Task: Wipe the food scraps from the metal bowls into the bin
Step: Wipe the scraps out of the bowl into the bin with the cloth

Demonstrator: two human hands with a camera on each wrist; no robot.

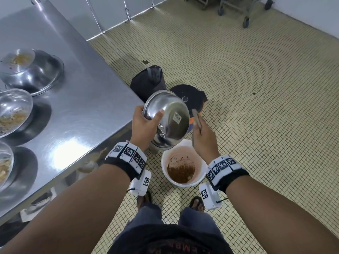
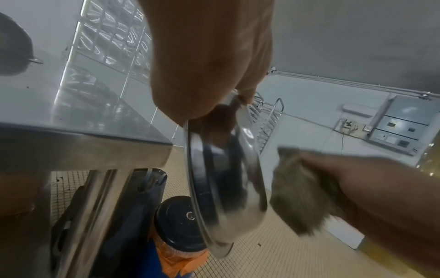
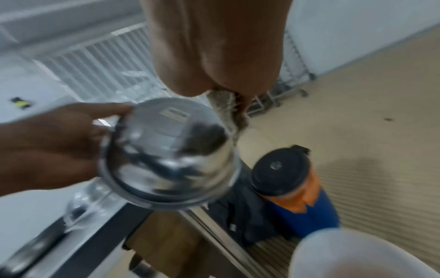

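**Steel bowl tipped over the white bin, cloth ready beside it**

Steel catches the light in the head view: the left hand [image 1: 145, 123] grips a metal bowl [image 1: 167, 116] by its rim, thumb curled over the outside, and holds it tilted with its sticker-marked base turned toward the camera. It hangs above and just behind the white bin [image 1: 183, 162] on the tiled floor, which has brown scraps in the bottom. The right hand [image 1: 203, 136] is closed around a grey-brown cloth [image 1: 196, 120], held just beside the bowl's right edge. On the steel table [image 1: 82, 99] to the left wait more bowls [image 1: 14, 110], several with food in them, and a stack of upturned ones [image 1: 36, 74]. A black-lidded container [image 1: 189, 98] stands on the floor beyond.

From the left wrist, the bowl [image 2: 223, 180] shows edge-on, the rim pinched between thumb and fingers at the top. The cloth [image 2: 302, 191] is bunched in the right hand [image 2: 381, 188], close to the bowl but apart from it.

From the right wrist, blurred, the left hand [image 3: 54, 146] holds the bowl [image 3: 171, 159] bottom-up, and the cloth [image 3: 228, 109] hangs from the curled right fingers above it. The bin's rim [image 3: 333, 250] shows at lower right.

Judging by this, the step in hand is emptying this one bowl; whether its inside is clean cannot be seen. The next move likely calls for either a wipe round the inside with the mouth kept over the bin, or, if it is clean, setting it down and taking a dirty bowl.
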